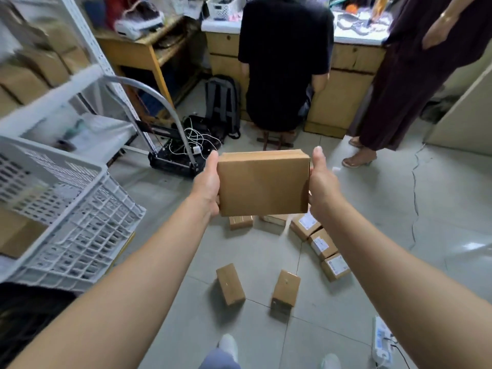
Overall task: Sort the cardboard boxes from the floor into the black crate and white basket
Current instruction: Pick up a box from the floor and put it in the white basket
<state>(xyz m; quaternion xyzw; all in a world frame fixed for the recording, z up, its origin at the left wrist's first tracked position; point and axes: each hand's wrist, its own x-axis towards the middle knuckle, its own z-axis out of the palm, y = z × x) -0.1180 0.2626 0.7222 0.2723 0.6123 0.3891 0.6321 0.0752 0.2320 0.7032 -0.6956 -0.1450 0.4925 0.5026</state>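
Note:
A flat brown cardboard box (263, 182) is held up in mid-air over the floor. My left hand (206, 182) grips its left side and my right hand (322, 182) grips its right side, thumbs up along the edges. Below it several small cardboard boxes lie on the tiled floor: two plain ones (230, 283) (285, 288) near my feet and a row with white labels (323, 243) to the right. The white basket (80, 225) stands at my left, with brown cardboard showing inside. A dark shape at the bottom left corner may be the black crate; I cannot tell.
A metal shelf (87, 49) with cartons rises on the left. A seated person in black (285, 62) and a standing person (415, 75) are ahead at a wooden counter. A black tray of cables (183, 153), a backpack (222, 102) and a white power strip (382, 339) are on the floor.

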